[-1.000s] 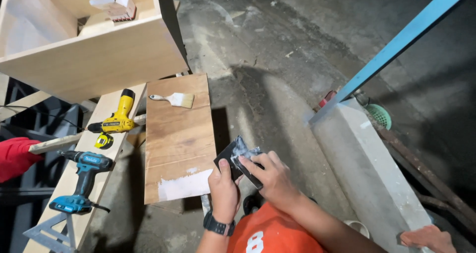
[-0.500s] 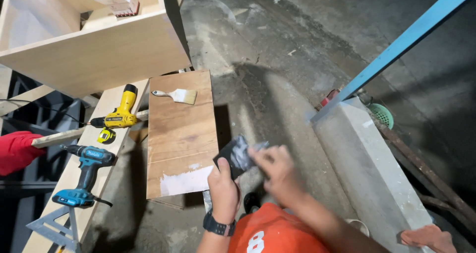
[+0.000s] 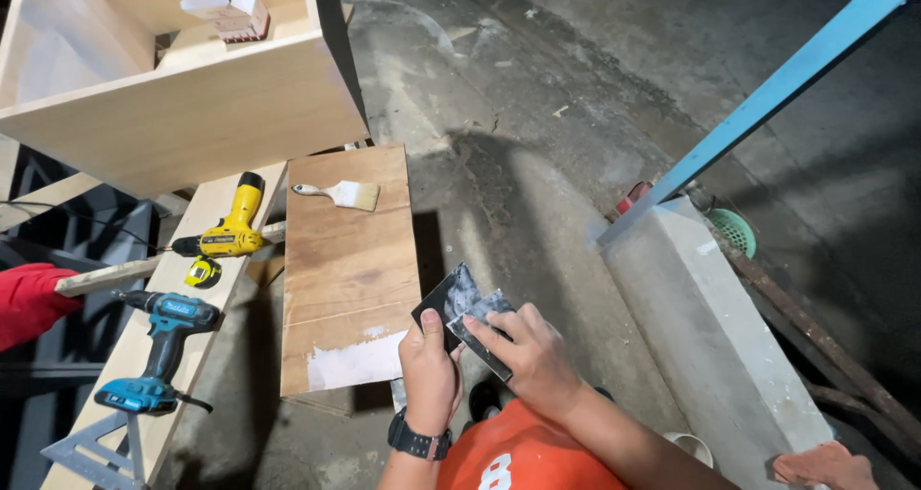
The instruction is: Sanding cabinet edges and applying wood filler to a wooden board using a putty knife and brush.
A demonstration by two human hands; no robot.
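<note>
Two hands, left hand (image 3: 429,370) and right hand (image 3: 531,358), each grip a dark scraper blade (image 3: 451,300).

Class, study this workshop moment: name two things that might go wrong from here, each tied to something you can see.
1. The left hand and right hand pinch two smeared dark scrapers bare; an edge might nick a finger.
2. The yellow drill and blue drill lie on a narrow plank; a knock might tip them off.

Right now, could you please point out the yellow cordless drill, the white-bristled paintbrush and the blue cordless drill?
Yellow cordless drill (image 3: 233,233), head view, body.
White-bristled paintbrush (image 3: 356,195), head view, bristles.
Blue cordless drill (image 3: 163,341), head view, handle.
</note>
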